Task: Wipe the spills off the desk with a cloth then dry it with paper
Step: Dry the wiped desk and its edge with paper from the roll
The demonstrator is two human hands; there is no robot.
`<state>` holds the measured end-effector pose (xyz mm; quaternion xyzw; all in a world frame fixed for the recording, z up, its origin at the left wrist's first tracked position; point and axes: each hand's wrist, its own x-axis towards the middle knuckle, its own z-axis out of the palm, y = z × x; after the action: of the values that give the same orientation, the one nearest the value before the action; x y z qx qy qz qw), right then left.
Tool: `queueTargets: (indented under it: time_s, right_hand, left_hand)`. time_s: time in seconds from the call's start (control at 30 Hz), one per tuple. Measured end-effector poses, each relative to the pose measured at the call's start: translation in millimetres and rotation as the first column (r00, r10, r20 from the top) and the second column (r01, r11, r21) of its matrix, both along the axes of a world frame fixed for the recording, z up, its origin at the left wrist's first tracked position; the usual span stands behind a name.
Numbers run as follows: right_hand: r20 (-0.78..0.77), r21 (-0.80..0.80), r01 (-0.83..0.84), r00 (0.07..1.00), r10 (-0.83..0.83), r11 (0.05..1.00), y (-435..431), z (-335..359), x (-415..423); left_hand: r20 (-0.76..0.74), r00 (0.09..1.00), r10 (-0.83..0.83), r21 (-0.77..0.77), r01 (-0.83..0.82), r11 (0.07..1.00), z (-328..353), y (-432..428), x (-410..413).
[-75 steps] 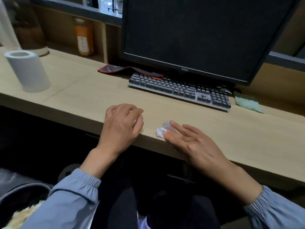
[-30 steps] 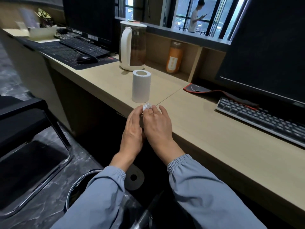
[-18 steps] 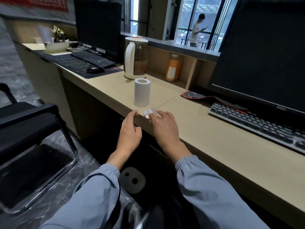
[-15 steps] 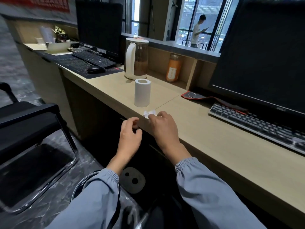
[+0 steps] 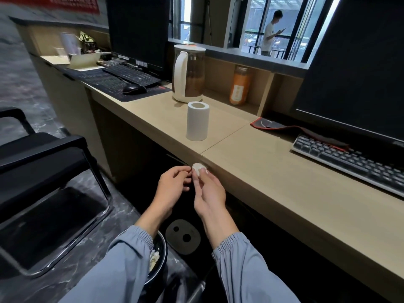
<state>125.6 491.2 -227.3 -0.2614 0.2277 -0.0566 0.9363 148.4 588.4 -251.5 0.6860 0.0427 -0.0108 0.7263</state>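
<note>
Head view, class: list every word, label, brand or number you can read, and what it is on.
None can be read.
Orange bottle: label too blurred.
Far monitor: stickers too small.
Red banner: blurred, cut off.
Near monitor: no brand mark shows.

Both forearms reach forward and slightly inward, sleeves gathered at the wrists, so the two hands meet close together. The right hand (image 5: 208, 193) is raised a little higher than the other, palm turned toward the left, its thumb and fingertips (image 5: 204, 171) pinched together at the top around a small white wad of paper (image 5: 197, 167). The left hand (image 5: 172, 182) sits just beside it, loosely curled with the fingers bent in toward the palm, its index fingertip and thumb reaching to the wad's left side, touching or nearly touching it. The wrists are well apart, the fingertips almost joined.
</note>
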Motion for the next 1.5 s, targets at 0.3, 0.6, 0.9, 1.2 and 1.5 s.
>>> queueTargets:
  time_s: [0.3,0.6,0.9,1.2,1.5]
  right_hand:
    - [0.129,0.164,-0.105,0.988,0.085,0.981,-9,-9,16]
    - [0.055,0.202,-0.029,0.998,0.018,0.979,-18,8,5]
    - [0.030,0.106,0.010,0.999,-0.013,0.994,-49,3,-28]
    - [0.033,0.041,0.063,0.997,-0.064,0.997,-105,-6,-86]
    - [0.015,-0.077,0.179,0.984,-0.178,0.981,-152,-9,-150]
  left_hand:
    - [-0.021,0.997,-0.080,-0.150,0.076,0.986,16,-10,8]
    - [0.004,1.000,-0.030,-0.284,0.029,0.958,17,-25,1]
    - [-0.088,0.981,-0.174,-0.336,0.135,0.932,11,-46,-13]
    - [0.004,0.973,-0.230,-0.120,0.229,0.966,24,-93,-57]
    - [0.227,0.931,-0.285,0.289,0.215,0.933,40,-146,-114]
